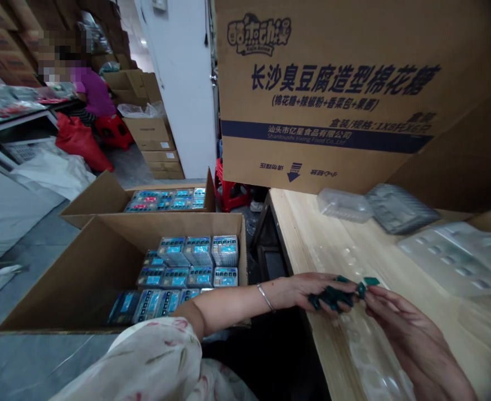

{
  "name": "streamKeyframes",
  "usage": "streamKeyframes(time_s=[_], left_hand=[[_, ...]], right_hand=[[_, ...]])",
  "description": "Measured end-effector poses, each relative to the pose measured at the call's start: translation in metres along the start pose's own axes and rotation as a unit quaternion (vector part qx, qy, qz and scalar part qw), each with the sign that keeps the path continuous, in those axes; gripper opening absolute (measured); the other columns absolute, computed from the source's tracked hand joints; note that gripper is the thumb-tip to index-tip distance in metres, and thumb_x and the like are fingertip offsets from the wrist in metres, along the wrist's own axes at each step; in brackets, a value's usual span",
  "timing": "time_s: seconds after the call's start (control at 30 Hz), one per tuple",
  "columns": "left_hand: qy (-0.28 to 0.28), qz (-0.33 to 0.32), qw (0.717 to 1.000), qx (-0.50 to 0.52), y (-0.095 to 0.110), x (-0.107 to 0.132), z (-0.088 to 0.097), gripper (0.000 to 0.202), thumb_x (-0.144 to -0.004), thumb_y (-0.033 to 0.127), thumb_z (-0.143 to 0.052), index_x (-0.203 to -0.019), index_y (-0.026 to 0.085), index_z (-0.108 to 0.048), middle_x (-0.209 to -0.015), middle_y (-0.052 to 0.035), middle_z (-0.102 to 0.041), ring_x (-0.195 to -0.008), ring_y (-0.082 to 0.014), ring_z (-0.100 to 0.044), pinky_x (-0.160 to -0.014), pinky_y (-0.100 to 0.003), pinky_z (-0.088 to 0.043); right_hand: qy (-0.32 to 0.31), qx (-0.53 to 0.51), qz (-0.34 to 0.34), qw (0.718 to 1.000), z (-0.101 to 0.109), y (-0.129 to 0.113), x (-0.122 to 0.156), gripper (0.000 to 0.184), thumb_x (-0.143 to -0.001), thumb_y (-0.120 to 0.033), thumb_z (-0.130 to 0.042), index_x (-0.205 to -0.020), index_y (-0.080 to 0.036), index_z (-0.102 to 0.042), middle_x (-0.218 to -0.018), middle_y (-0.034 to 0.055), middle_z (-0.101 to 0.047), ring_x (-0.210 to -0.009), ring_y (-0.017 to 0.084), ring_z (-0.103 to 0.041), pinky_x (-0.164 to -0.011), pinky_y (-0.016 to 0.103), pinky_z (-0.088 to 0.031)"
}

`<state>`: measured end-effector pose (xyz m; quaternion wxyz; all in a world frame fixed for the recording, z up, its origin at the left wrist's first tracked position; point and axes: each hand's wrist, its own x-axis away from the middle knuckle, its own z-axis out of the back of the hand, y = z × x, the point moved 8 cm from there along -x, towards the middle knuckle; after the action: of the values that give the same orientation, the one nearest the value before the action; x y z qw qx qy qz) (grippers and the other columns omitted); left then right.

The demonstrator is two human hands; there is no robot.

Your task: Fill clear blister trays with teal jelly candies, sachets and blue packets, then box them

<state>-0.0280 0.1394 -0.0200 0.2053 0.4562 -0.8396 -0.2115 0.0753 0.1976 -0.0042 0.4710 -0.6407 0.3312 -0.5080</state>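
My left hand (307, 291) reaches across to the wooden table's (312, 234) front edge, fingers curled around several small dark green pieces (331, 297). My right hand (399, 323) comes in from the lower right and pinches one green piece (365, 286) at its fingertips, right beside the left hand's bunch. Both hands hover over a clear plastic blister tray (366, 356) with round pockets lying flat on the table. A silver bracelet sits on my left wrist.
Clear blister trays (458, 259) and lids (343, 204) lie on the table's far side, under a big printed cardboard carton (332, 89). Left of the table, an open box (103, 262) holds blue packaged items. Another person sits at the far left by stacked boxes.
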Motion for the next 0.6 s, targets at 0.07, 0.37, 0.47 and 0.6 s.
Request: streamKeyframes(time_s=[0.07, 0.37, 0.47, 0.6], left_hand=[[0.003, 0.026, 0.999, 0.021, -0.002, 0.004, -0.002, 0.027, -0.065, 0.029, -0.078, -0.076, 0.013, -0.059, -0.065, 0.0016, -0.044, -0.046, -0.003, -0.033, -0.037, -0.015, -0.01], [0.0, 0.042, 0.997, 0.062, 0.002, 0.01, -0.008, 0.018, -0.076, 0.024, -0.067, -0.085, 0.014, -0.055, -0.073, 0.0003, -0.047, -0.048, -0.0026, -0.038, -0.031, -0.009, -0.016], [-0.005, 0.038, 0.998, 0.055, 0.001, 0.008, -0.009, 0.018, -0.076, 0.024, -0.067, -0.084, 0.015, -0.054, -0.072, 0.0004, -0.047, -0.047, -0.0027, -0.038, -0.03, -0.008, -0.016], [0.043, -0.033, 0.998, 0.034, 0.01, 0.007, -0.002, 0.022, -0.074, 0.024, -0.07, -0.086, 0.016, -0.054, -0.076, 0.0011, -0.048, -0.049, -0.0024, -0.041, -0.031, -0.008, -0.021]], right_hand=[[-0.009, -0.012, -0.002, 1.0, -0.003, 0.001, 0.001, 0.047, -0.038, -0.03, -0.089, -0.079, -0.019, -0.069, -0.076, 0.0007, -0.068, -0.065, 0.012, -0.061, -0.055, 0.018, -0.049], [-0.053, -0.072, 0.072, 0.993, -0.017, -0.01, 0.004, 0.038, -0.051, -0.033, -0.083, -0.079, -0.019, -0.061, -0.072, -0.0012, -0.066, -0.062, 0.012, -0.058, -0.06, 0.024, -0.043], [-0.069, -0.085, 0.066, 0.992, -0.02, -0.008, 0.003, 0.036, -0.052, -0.03, -0.082, -0.078, -0.019, -0.059, -0.07, -0.0022, -0.064, -0.059, 0.01, -0.055, -0.057, 0.022, -0.04], [-0.062, -0.095, 0.078, 0.99, -0.017, -0.007, 0.004, 0.035, -0.054, -0.03, -0.08, -0.077, -0.02, -0.056, -0.07, -0.0036, -0.062, -0.057, 0.009, -0.052, -0.054, 0.021, -0.039]])
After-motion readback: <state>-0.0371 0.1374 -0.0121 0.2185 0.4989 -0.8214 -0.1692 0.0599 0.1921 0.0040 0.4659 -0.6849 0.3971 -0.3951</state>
